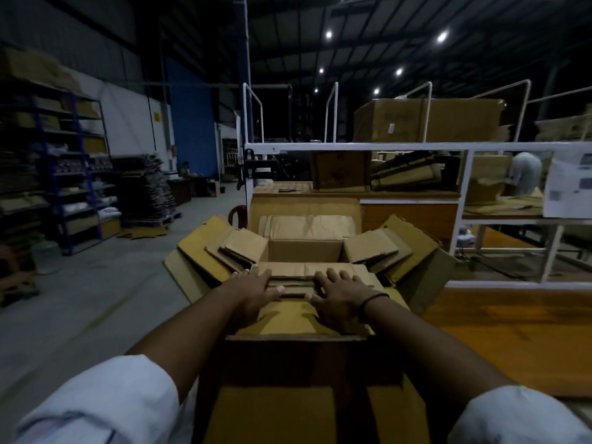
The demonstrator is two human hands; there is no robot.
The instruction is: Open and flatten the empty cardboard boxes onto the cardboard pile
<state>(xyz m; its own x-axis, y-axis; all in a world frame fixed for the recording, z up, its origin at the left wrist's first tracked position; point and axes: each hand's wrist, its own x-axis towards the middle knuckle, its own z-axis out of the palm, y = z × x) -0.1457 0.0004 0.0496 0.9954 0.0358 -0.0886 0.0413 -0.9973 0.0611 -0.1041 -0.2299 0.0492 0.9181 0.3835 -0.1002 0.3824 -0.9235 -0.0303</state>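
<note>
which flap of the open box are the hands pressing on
The near flap, the one closest to the person: left hand and right hand both lie flat on it. The side flaps and the far flap splay outward beyond the hands.

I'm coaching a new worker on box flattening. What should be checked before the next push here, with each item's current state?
1. Left hand flat on the near flaps: ok.
2. Right hand flat beside it on the same flaps: ok.
3. Side flaps and far flap splayed outward: ok.
4. Box empty inside: cannot tell; its floor is hidden.
5. Box bottom opened so the walls can collapse: cannot tell; out of sight.
6. Box flattened: not ok; its walls stand upright.
</note>
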